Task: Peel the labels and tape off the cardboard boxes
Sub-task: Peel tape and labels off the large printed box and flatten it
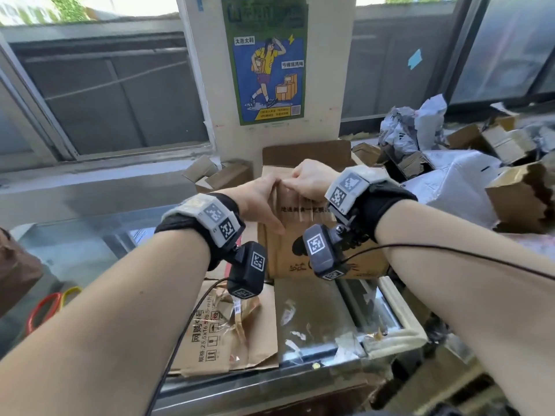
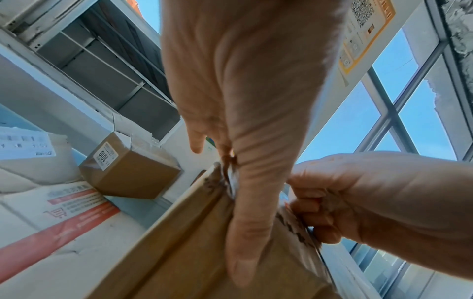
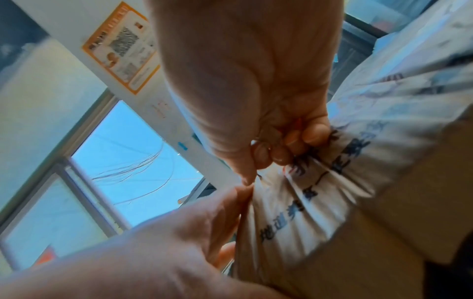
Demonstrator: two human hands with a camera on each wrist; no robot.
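Note:
A brown cardboard box [image 1: 300, 256] with black print stands upright on a glass counter. My left hand [image 1: 261, 196] grips its top edge, with the thumb [image 2: 245, 232] lying down the near face and the fingers behind the flap. My right hand [image 1: 309, 178] is at the same edge, just to the right. Its curled fingers [image 3: 289, 145] pinch a bunched strip of clear tape [image 3: 320, 192] printed with blue characters, and the strip still stretches down across the box face. In the left wrist view the right hand [image 2: 358, 198] shows as a fist against the box [image 2: 179, 252].
A flattened, torn carton [image 1: 228, 334] and paper scraps lie on the glass counter [image 1: 324, 319] in front of the box. Open boxes and plastic mailer bags [image 1: 450, 163] pile up at the right. Small open boxes [image 1: 219, 175] sit behind on the left, and red and yellow rings [image 1: 45, 307] lie at the lower left.

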